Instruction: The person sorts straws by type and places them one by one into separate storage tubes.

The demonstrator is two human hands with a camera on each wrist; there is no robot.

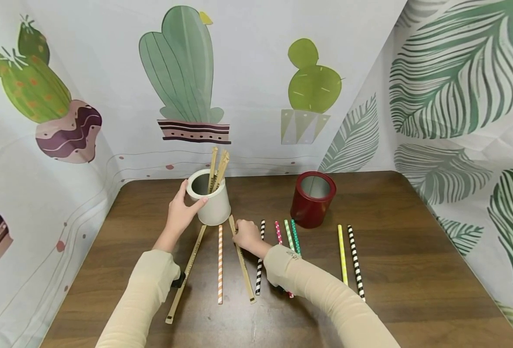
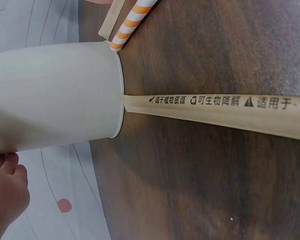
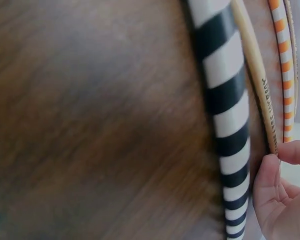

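A white can (image 1: 214,210) stands near the table's back edge with several paper-wrapped straws (image 1: 222,166) leaning in it. My left hand (image 1: 181,216) holds its side near the rim, thumb and fingers apart around it. In the left wrist view the can's wall (image 2: 55,95) is seen above a wrapped straw (image 2: 215,107) lying on the table. My right hand (image 1: 248,236) pinches another wrapped straw (image 1: 244,273) near its far end, just right of the can. The right wrist view shows thumb and finger (image 3: 270,175) meeting on that straw (image 3: 260,75).
An orange-striped straw (image 1: 220,266) lies between the two wrapped straws. Right of them are a black-striped straw (image 1: 258,280), pink and green straws (image 1: 288,233) partly under my right arm, then a yellow straw (image 1: 342,256) and another black-striped straw (image 1: 356,263). A red can (image 1: 310,208) stands at the back.
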